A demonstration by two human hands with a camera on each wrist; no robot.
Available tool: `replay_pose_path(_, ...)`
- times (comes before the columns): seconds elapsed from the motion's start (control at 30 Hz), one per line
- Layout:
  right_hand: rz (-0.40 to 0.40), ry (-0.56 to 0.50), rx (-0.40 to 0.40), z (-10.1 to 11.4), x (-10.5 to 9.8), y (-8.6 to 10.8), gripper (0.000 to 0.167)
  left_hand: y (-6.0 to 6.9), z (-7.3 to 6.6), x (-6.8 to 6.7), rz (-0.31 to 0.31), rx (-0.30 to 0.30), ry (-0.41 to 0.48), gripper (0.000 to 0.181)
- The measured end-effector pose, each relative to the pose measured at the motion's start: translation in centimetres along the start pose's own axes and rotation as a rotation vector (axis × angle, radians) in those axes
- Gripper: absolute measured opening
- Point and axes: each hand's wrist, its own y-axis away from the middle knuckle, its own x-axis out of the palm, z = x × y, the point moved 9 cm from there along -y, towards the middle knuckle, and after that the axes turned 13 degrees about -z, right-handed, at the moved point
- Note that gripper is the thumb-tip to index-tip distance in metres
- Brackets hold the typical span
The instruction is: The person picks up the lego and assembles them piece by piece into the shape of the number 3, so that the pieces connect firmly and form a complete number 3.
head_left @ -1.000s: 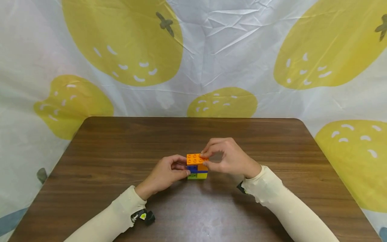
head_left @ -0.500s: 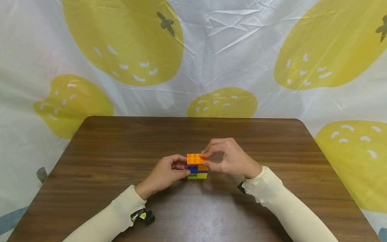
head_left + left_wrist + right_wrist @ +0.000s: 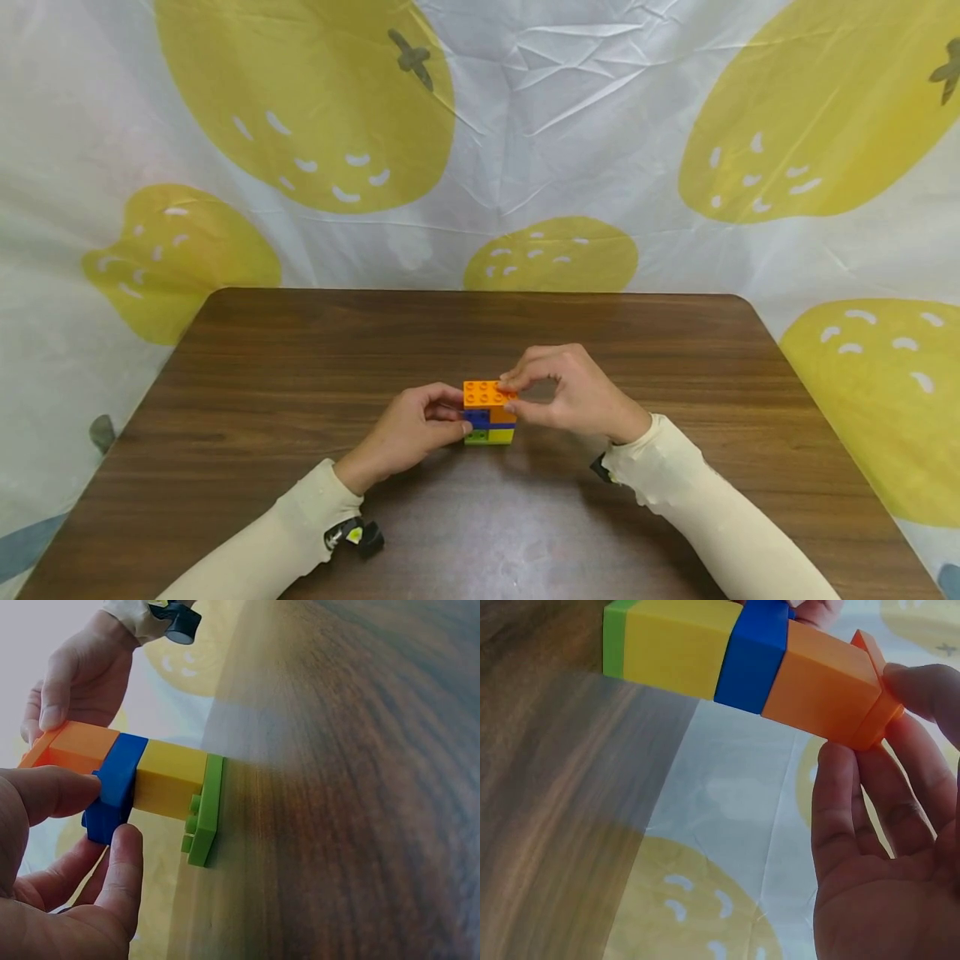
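Note:
A small tower of toy building bricks stands upright on the brown table point(image 3: 337, 350), between both hands. From the bottom up it has a flat green brick point(image 3: 206, 825), a yellow block point(image 3: 171, 776), a flat blue brick point(image 3: 120, 776), an orange block point(image 3: 821, 682) and a flat orange brick point(image 3: 480, 392) with studs on top. My left hand point(image 3: 408, 429) pinches the blue brick's left end between thumb and fingers. At the top right, my right hand point(image 3: 577, 392) grips the end of the flat orange brick. The green, blue and top orange bricks jut left beyond the blocks.
A white cloth point(image 3: 525, 150) with large yellow fruit prints hangs behind and beside the table. Each wrist wears a small black camera, such as the left wrist camera point(image 3: 367, 540), close to the tabletop.

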Motion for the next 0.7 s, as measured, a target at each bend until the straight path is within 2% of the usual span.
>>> replay_pose_path(0.7, -0.011, -0.05, 0.057, -0.38, 0.15, 0.77, 0.026, 0.06, -0.35, 0.01, 0.007, 0.031, 0.009, 0.038)
